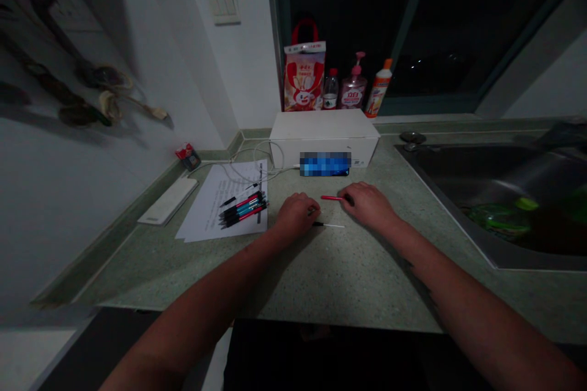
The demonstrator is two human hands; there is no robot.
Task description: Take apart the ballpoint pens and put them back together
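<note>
My right hand (pixel 368 203) rests above the counter with its fingers closed around one end of a red pen barrel (pixel 331 198), which points left. Just across from it, my left hand (pixel 297 214) has its fingers pinched together; a small dark piece seems to show at the fingertips, too small to name. Under the left fingertips lies a thin white refill with a black end (pixel 331 225). Several click pens (pixel 243 209) in red, blue and black lie side by side on printed paper (pixel 202 214), left of my left hand. Another slim pen part (pixel 238 195) lies above them.
A blurred-screen phone (pixel 324 165) leans on a white box (pixel 325 125), with a white cable (pixel 275 176) running left. A white power bank (pixel 169 200) and small red box (pixel 187 154) sit by the wall. At right is a sink (pixel 481 250); bottles (pixel 353 88) stand behind.
</note>
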